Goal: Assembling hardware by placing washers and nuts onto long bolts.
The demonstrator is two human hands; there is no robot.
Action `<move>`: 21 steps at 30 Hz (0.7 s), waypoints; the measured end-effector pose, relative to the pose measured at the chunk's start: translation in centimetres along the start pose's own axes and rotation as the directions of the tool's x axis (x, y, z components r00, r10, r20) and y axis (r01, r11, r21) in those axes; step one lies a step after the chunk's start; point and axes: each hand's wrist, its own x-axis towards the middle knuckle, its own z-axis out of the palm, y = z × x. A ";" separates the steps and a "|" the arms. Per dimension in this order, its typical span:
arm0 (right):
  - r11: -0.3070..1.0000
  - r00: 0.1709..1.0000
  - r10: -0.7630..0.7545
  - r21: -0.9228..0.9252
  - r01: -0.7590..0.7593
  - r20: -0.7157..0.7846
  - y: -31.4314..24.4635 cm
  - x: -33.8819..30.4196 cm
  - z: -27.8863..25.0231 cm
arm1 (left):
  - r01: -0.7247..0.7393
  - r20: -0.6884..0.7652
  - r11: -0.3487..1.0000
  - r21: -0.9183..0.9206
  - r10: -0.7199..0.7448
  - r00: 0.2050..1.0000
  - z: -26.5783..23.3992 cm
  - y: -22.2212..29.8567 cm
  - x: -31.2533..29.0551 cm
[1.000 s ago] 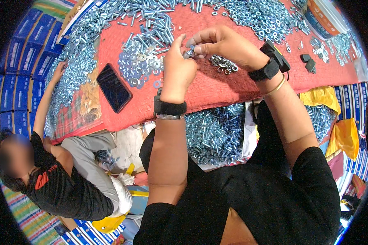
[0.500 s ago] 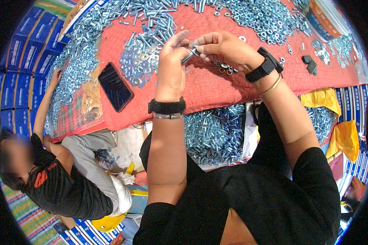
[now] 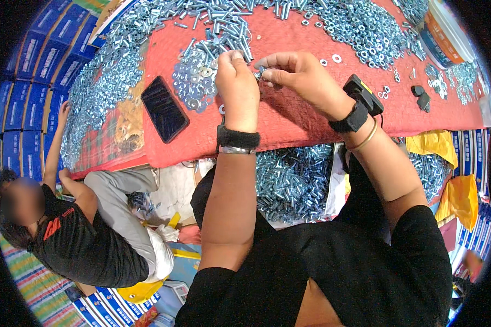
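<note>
My left hand (image 3: 237, 82) is closed over the red cloth, its back toward me and its thumb uppermost. Whatever its curled fingers hold is hidden. Just beyond its fingertips lie loose metal sleeves and bolts (image 3: 232, 32), and flat washers (image 3: 193, 79) spread to its left. My right hand (image 3: 300, 76) pinches a small metal fastener (image 3: 261, 71) between thumb and forefinger, close beside the left hand. The fingers cover most of that piece, so its exact kind is unclear.
A black phone (image 3: 165, 109) lies on the red cloth (image 3: 289, 122). Nuts (image 3: 354, 32) are heaped at the far right, near a white bucket (image 3: 447, 32). Below the table edge sit more bolts (image 3: 294, 180). A co-worker (image 3: 82, 234) sits at left beside stacked blue boxes (image 3: 27, 109).
My hands have drawn apart; before, they met around a shiny metal piece. The left hand now sits by the sleeves and bolts. The whole view has shifted slightly.
</note>
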 end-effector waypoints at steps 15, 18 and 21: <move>0.952 0.998 -0.056 -0.303 0.043 -0.037 -0.3 -0.2 -0.1 | -0.181 -0.034 0.976 0.125 0.187 0.982 -1.7 1.9 -0.4; 0.938 0.999 0.043 -0.341 -0.052 -0.033 -0.4 -0.2 -0.3 | -0.172 -0.034 0.976 0.133 0.178 0.983 -2.1 2.2 -0.4; 0.995 0.989 -0.064 -0.083 0.053 -0.137 -1.1 -0.5 0.5 | -0.224 -0.056 0.963 0.152 0.235 0.970 -2.3 1.6 0.0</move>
